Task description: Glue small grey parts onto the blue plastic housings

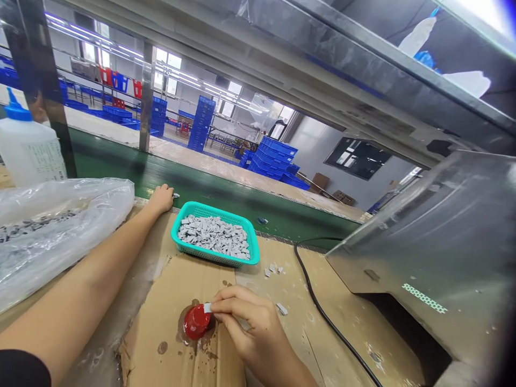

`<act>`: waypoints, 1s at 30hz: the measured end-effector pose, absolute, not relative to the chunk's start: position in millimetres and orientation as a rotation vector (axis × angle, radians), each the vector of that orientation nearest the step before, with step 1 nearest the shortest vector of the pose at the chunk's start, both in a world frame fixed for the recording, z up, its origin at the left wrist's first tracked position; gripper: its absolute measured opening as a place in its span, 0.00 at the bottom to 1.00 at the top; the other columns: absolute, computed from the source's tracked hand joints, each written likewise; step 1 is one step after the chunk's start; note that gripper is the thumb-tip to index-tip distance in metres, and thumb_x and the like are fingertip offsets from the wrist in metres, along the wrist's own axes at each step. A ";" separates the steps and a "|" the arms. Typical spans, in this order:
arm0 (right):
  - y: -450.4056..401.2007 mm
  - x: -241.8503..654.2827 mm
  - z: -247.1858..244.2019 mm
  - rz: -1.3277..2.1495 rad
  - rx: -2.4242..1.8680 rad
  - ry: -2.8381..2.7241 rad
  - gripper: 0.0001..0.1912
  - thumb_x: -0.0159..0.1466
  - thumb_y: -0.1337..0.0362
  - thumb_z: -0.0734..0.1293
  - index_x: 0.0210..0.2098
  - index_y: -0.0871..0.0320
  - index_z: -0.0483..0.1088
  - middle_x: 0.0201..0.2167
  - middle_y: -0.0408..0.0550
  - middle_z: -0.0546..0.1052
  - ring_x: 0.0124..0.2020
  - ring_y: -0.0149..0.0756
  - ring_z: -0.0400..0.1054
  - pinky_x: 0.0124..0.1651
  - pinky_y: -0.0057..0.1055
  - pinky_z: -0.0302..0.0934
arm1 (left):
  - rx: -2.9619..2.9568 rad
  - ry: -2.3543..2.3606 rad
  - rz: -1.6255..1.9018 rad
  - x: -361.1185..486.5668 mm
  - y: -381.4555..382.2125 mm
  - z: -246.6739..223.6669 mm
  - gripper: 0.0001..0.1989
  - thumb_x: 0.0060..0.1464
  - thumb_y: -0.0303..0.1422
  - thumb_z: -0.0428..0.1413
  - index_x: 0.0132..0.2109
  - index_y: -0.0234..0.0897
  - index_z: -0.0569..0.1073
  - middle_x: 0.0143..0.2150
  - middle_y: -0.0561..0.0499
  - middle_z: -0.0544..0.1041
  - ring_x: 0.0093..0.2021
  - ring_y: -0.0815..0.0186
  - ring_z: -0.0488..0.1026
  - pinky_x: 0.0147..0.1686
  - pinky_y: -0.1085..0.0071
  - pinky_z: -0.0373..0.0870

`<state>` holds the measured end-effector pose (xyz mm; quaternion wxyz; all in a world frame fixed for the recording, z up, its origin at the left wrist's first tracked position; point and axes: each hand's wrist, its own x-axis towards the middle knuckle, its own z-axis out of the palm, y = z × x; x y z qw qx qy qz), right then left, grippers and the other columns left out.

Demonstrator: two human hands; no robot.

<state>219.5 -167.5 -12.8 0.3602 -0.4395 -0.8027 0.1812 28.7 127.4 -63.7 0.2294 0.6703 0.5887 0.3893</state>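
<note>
Small grey piece pinched at the red cup, other arm out over the far edge

In the head view, I have my right hand (258, 325) over the cardboard sheet (201, 282), its grip closed by thumb and fingertips on a small grey piece (207, 308). That piece sits at the upper right of the red cup (195, 325); whether they touch, I cannot tell. My left hand (162, 198) reaches past the far edge of the table (290, 269), over the green belt (226, 196). A pale piece (176, 195) shows at its fingertips, but I cannot tell whether that grip is clenched or released.

For moving, I have a stretch of cardboard between cup and basket. On the right, a black cable (322, 312) runs from the far edge toward the near side, short of the metal housing (435, 236). My left forearm crosses the table's left part, beside a clear plastic bag (80, 193).

At the far edge, a teal basket (255, 244) holds a heap of grey pieces (213, 236). A few loose pieces (267, 273) lie just off its near right corner. The bag contains darker pieces (32, 223); behind it, toward the far left corner, stands a blue-capped bottle (32, 150). Wet stains surround the cup.
</note>
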 end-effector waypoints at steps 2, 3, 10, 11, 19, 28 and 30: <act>-168.1 219.8 -12.7 0.496 -1.141 -2.061 0.11 0.56 0.77 0.60 0.30 0.66 0.73 0.29 0.53 0.73 0.31 0.33 0.67 0.34 0.26 0.62 | 1.678 1.591 1.157 30.1 120.0 -58.8 0.14 0.52 0.32 0.50 0.47 0.33 0.65 0.51 0.45 0.63 0.51 0.59 0.61 0.49 0.54 0.59; -168.5 219.8 -12.5 0.508 -1.147 -2.046 0.10 0.55 0.77 0.60 0.30 0.66 0.73 0.29 0.53 0.73 0.32 0.33 0.67 0.34 0.25 0.62 | 1.586 1.568 1.203 31.4 114.7 -55.4 0.14 0.52 0.32 0.50 0.47 0.33 0.65 0.50 0.45 0.64 0.49 0.60 0.62 0.47 0.56 0.61; -171.1 217.7 -6.7 0.617 -1.167 -2.053 0.10 0.54 0.77 0.61 0.30 0.61 0.73 0.29 0.47 0.73 0.32 0.31 0.67 0.35 0.25 0.61 | 1.096 1.099 1.392 47.5 39.4 -14.7 0.08 0.55 0.29 0.47 0.41 0.31 0.66 0.39 0.48 0.70 0.36 0.70 0.70 0.35 0.70 0.70; -171.2 217.6 -3.9 0.614 -1.158 -2.042 0.11 0.54 0.77 0.61 0.30 0.61 0.73 0.29 0.47 0.73 0.32 0.31 0.67 0.35 0.25 0.61 | 1.073 1.005 1.384 49.3 23.7 -8.7 0.06 0.54 0.28 0.47 0.38 0.31 0.67 0.37 0.49 0.71 0.35 0.71 0.70 0.35 0.73 0.70; -156.3 222.4 41.7 0.655 -1.024 -1.650 0.08 0.51 0.73 0.65 0.27 0.55 0.73 0.27 0.42 0.75 0.31 0.29 0.68 0.36 0.24 0.63 | 1.160 0.584 0.993 49.5 -84.2 8.7 0.11 0.42 0.29 0.59 0.37 0.35 0.71 0.35 0.51 0.73 0.34 0.71 0.71 0.36 0.78 0.69; -141.4 214.8 51.3 0.897 -1.085 -1.444 0.04 0.49 0.69 0.69 0.26 0.58 0.73 0.25 0.43 0.75 0.28 0.30 0.69 0.35 0.25 0.65 | 1.268 0.654 0.950 55.7 -111.8 17.2 0.09 0.38 0.28 0.60 0.31 0.35 0.68 0.30 0.55 0.73 0.34 0.70 0.69 0.35 0.75 0.64; -143.2 214.4 50.3 0.883 -1.105 -1.448 0.05 0.48 0.69 0.69 0.27 0.59 0.73 0.26 0.44 0.76 0.29 0.30 0.69 0.36 0.26 0.65 | 1.283 0.664 0.962 56.4 -110.8 16.5 0.10 0.38 0.28 0.60 0.27 0.35 0.65 0.27 0.56 0.70 0.31 0.71 0.67 0.31 0.76 0.61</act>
